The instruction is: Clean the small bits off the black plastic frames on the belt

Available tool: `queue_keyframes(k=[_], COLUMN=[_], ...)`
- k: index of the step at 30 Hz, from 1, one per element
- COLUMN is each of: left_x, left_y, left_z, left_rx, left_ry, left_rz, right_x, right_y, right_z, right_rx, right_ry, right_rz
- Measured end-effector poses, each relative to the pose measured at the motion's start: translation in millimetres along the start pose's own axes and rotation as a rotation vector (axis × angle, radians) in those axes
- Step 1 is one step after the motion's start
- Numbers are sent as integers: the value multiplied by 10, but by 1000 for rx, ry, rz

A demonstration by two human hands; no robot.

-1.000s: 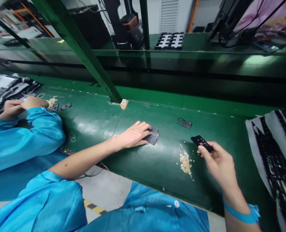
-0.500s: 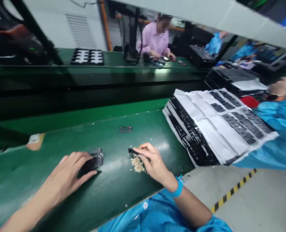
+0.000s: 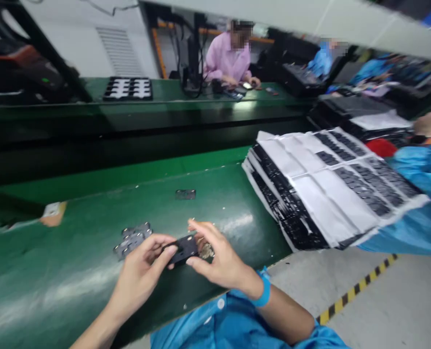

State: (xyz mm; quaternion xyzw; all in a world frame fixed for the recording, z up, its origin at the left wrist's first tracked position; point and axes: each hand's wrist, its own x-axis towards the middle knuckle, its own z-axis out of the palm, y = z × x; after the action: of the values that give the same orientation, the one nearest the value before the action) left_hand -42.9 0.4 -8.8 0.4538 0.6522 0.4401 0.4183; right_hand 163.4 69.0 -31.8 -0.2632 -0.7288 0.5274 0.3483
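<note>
My left hand (image 3: 146,261) pinches a flat black rectangular plastic part (image 3: 184,250) between thumb and fingers, holding it above the green work surface. At the right end of that part is my right hand (image 3: 217,257), its thumb and forefinger apart. The thumb tip lies close to the part's lower corner; whether it touches, I cannot tell. Under the right hand a heap of small beige pieces (image 3: 207,251) is mostly hidden. Left of the hands lie several similar black parts (image 3: 133,237) in a loose pile. One more black part (image 3: 185,194) rests farther back.
A tall stack of white sheets with black parts (image 3: 310,194) stands on the right. Beyond the dark gap, another bench holds a black-and-white tray (image 3: 128,89), and a person in pink (image 3: 228,58) works there. A co-worker's blue sleeve (image 3: 419,169) is at far right.
My left hand has come from the pile toward the middle with a black part. My right hand no longer shows the small dark thing it pinched, and its fingers have spread.
</note>
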Motion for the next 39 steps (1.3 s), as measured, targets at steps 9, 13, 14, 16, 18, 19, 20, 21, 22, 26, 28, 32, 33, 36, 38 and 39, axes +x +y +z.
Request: queue_keyframes(k=[9, 13, 14, 16, 18, 19, 20, 21, 22, 26, 28, 32, 33, 36, 38, 39], left_x=[79, 27, 9, -26, -56, -66, -74, -79, -81, -79, -78, -75, -75, -76, -81, -84], left_y=[109, 92, 80, 53, 34, 29, 27, 27, 28, 23, 11, -27, -39, -72, -90, -97], left_z=[345, 368, 371, 383, 403, 414, 427, 438, 449, 483, 496, 530, 540, 566, 576, 578], left_rx=[-67, -31, -14, 23, 56, 73, 87, 99, 110, 133, 116, 48, 34, -20, -58, -71], left_ry=[-153, -166, -157, -138, -116, -107, -100, -92, -88, -73, -76, -74, -74, -94, -106, -107], left_rz=[109, 149, 153, 167, 189, 200, 207, 213, 217, 233, 223, 193, 184, 136, 102, 87], right_x=[33, 83, 95, 115, 132, 137, 141, 142, 142, 129, 120, 106, 103, 92, 85, 82], right_y=[-33, -91, -95, -92, -80, -72, -62, -52, -39, 27, 62, 107, 113, 129, 147, 157], right_z=[-165, -224, -228, -219, -192, -175, -159, -143, -129, -97, -90, -91, -94, -105, -108, -107], right_rx=[393, 324, 308, 288, 272, 267, 265, 265, 265, 249, 252, 257, 251, 233, 230, 230], right_ry=[131, 119, 124, 135, 141, 147, 156, 165, 174, 197, 204, 206, 205, 198, 184, 176], right_rz=[342, 289, 271, 241, 230, 224, 218, 209, 200, 166, 159, 169, 174, 199, 220, 228])
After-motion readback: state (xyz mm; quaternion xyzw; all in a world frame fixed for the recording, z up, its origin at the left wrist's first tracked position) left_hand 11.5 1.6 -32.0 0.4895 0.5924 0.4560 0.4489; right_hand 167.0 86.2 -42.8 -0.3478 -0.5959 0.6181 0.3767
